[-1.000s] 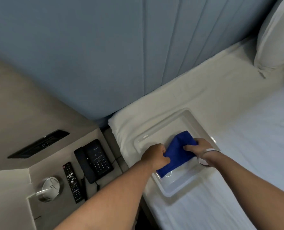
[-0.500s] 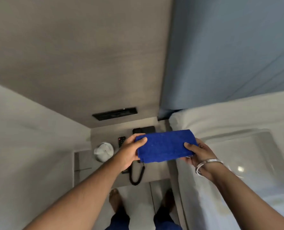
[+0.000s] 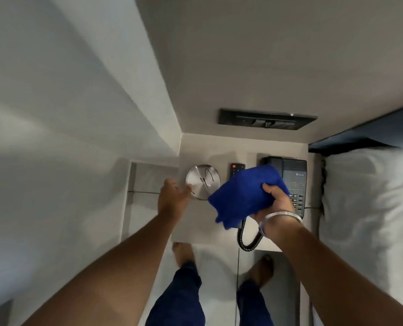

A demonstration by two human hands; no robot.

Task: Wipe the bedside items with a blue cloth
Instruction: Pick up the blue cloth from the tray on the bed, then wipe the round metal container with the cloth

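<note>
My right hand point(image 3: 274, 202) grips the folded blue cloth point(image 3: 245, 195) above the bedside table point(image 3: 195, 222). The cloth hangs over a black remote point(image 3: 236, 168) and the left part of a black telephone point(image 3: 292, 177), hiding much of both. My left hand point(image 3: 172, 200) has its fingers spread and holds nothing; its fingertips reach the near left edge of a round silver object point(image 3: 203, 181) that stands at the table's left.
The phone's coiled cord point(image 3: 245, 238) hangs over the table's front edge. A black switch panel point(image 3: 266, 119) is set in the wall behind. The white bed point(image 3: 365, 208) lies to the right. My feet stand on the floor below.
My left hand has let go of the cloth and moved left to the silver object. The cloth, held flat by both hands before, now droops from my right hand alone. The view has turned to the table.
</note>
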